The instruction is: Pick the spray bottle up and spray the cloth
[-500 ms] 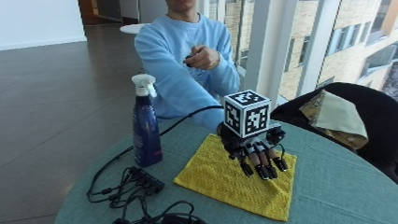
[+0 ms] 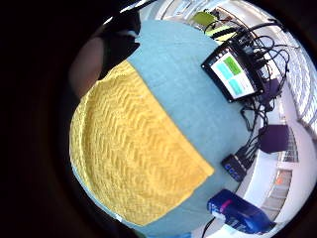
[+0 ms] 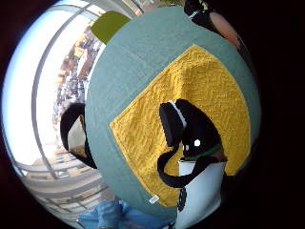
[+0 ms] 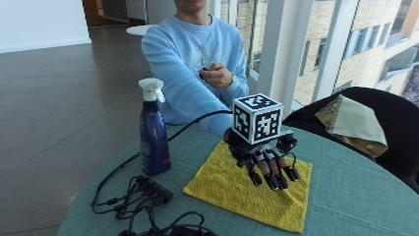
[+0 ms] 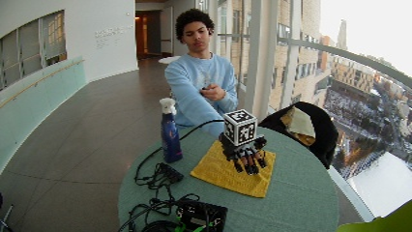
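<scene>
Gloved right hand (image 4: 267,164) sits over the yellow cloth (image 4: 252,189), fingers straight and spread, holding nothing. Cloth lies flat mid-tabletop (image 4: 367,201). Blue spray bottle (image 4: 153,132) stands upright near the tabletop's edge, beside the cloth, apart from the hand.

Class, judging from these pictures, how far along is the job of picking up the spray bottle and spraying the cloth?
Nothing looks done yet. The spray bottle stands upright and untouched on the table, beside the yellow cloth. The gloved right hand is over the cloth with fingers straight, holding nothing. Reaching, gripping, lifting and spraying are all left.
</scene>
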